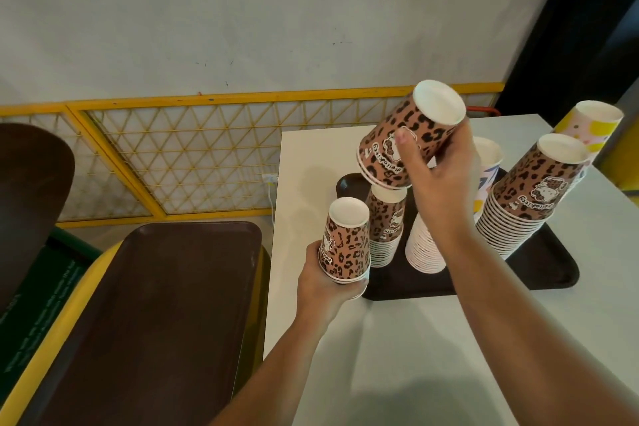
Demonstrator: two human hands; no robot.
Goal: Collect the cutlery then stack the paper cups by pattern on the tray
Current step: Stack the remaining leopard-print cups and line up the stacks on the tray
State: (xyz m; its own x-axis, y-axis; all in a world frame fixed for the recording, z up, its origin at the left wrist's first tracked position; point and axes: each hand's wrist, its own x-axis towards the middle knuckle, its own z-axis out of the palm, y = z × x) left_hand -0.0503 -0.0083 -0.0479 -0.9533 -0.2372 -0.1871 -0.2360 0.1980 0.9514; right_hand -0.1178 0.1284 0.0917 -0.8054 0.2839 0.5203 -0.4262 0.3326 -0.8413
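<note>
A dark brown tray (549, 270) lies on the white table (415, 356) and bears upside-down cup stacks. My right hand (446, 176) grips a few nested leopard-print cups (404, 138), tilted in the air above a short leopard stack (385, 225) at the tray's left. My left hand (325, 284) holds a second small leopard-print bunch (347, 242) upright-inverted at the tray's left edge. On the tray also stand a tall leopard stack (529, 194), a white-rimmed stack (423, 249) partly behind my wrist, and a floral cup (487, 166). No cutlery is visible.
A yellow-and-pink patterned cup stack (587, 128) stands at the table's far right corner. A second brown tray (155, 315) rests on a yellow bin to the left. A yellow mesh fence (207, 156) runs along the wall behind.
</note>
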